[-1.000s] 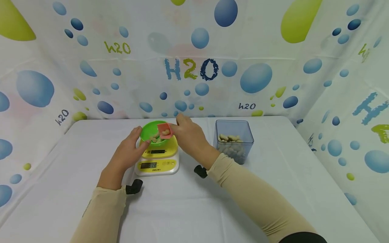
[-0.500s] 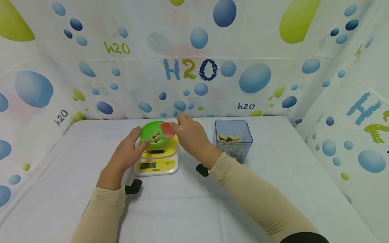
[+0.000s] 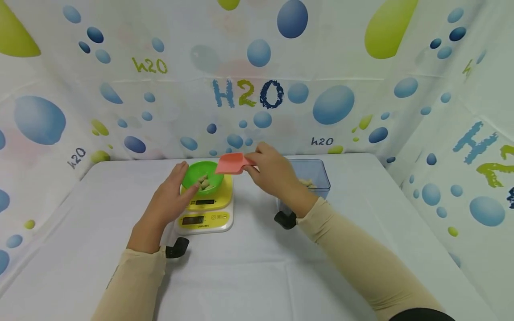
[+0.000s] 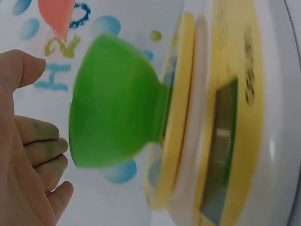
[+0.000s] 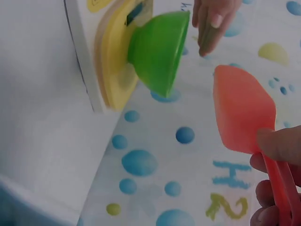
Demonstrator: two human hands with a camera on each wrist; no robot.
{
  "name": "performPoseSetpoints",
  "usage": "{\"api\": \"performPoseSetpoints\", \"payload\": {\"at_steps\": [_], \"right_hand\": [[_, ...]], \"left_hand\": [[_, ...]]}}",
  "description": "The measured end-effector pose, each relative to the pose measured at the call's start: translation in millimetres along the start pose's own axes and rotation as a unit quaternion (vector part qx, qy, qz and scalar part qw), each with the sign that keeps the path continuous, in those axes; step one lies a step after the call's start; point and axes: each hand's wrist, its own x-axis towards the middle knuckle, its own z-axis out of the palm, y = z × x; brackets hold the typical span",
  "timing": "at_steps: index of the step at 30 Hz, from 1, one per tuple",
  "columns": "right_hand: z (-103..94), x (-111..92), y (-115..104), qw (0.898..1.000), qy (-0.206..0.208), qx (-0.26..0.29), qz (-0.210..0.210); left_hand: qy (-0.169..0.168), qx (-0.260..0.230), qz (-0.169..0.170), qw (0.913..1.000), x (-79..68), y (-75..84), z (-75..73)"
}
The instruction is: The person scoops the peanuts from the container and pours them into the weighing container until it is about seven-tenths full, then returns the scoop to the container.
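Observation:
My right hand (image 3: 273, 169) pinches the handle of a pink scoop (image 3: 230, 164), held in the air just right of a green bowl (image 3: 209, 167). No nuts show on the scoop. Several peanuts (image 3: 204, 183) in their shells lie in the bowl. Beneath it is a yellow and white kitchen scale (image 3: 205, 223), its digital display dark. Beside the bowl's left rim, my left hand (image 3: 170, 191) is spread with fingers loosely extended. In the left wrist view this hand (image 4: 28, 150) stands slightly apart from the bowl (image 4: 110, 103).
A clear bluish square container (image 3: 311, 169) with peanuts (image 3: 308, 183) stands to the right, partly hidden behind my right wrist. A white cloth (image 3: 249, 276) covers the table. Behind it hangs a curtain (image 3: 180, 102) printed with drops and H2O lettering.
The scoop, holding a peanut a second ago, has tipped over the bowl, then moved up and right with my right hand. My left hand stays beside the bowl. The scale's digits no longer show.

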Motion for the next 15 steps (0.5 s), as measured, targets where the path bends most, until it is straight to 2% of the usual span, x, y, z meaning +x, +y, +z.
{"api": "performPoseSetpoints", "payload": {"at_steps": [5,15], "right_hand": [[-21.9,-14.8,24.1,0.999,-0.006,0.029,0.040],[-56.3,-46.1,74.7,0.997,-0.004,0.038,0.067]], "left_hand": [[-0.003,0.003,0.022,0.9998,1.6,20.9,2.4],[-0.021,0.005,0.088,0.9959,14.3,63.9,23.1]]}}
